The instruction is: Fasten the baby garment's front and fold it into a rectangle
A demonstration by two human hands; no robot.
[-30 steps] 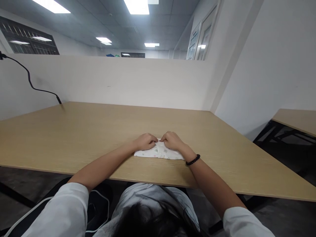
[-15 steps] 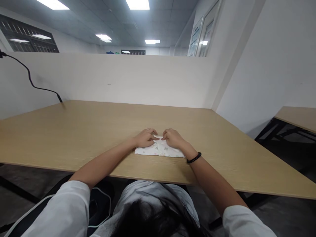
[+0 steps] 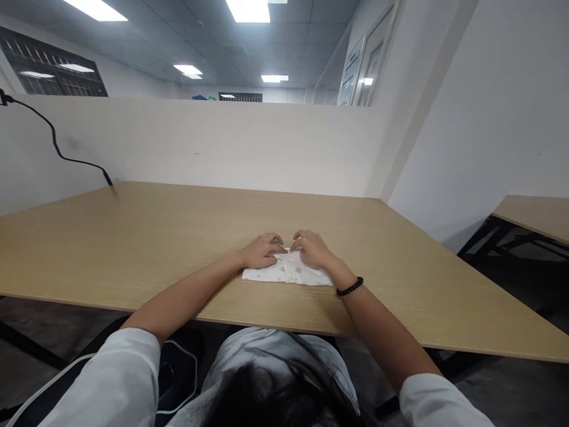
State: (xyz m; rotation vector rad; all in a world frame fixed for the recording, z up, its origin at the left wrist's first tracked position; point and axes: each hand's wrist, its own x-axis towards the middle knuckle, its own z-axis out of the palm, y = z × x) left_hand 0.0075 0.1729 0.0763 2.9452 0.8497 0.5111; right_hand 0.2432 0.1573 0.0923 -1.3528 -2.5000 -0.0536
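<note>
A folded white cloth (image 3: pixel 288 273) with a small printed pattern lies flat near the table's front edge. It is wide and low, with a crease or seam down its middle. My left hand (image 3: pixel 261 251) rests over its left part, thumb and forefinger apart on the fabric. On the other side, my right hand (image 3: pixel 313 249) lies over the right part, fingers bent and apart, with the forefinger reaching to the far edge near the middle. Both hands touch the cloth from above; neither visibly grips it. A black beaded bracelet (image 3: pixel 350 287) circles my right wrist.
The wooden table (image 3: pixel 186 219) runs back to a low white partition (image 3: pixel 249 148). A black cable (image 3: pixel 62 155) comes down to the back left corner. Another table (image 3: pixel 533 214) stands to the right. A white cord hangs by my left side, below the table edge.
The fingers of both hands have loosened and spread slightly at the cloth's far edge, which now looks flatter between them. The cloth stays in place; the view has tilted up slightly.
</note>
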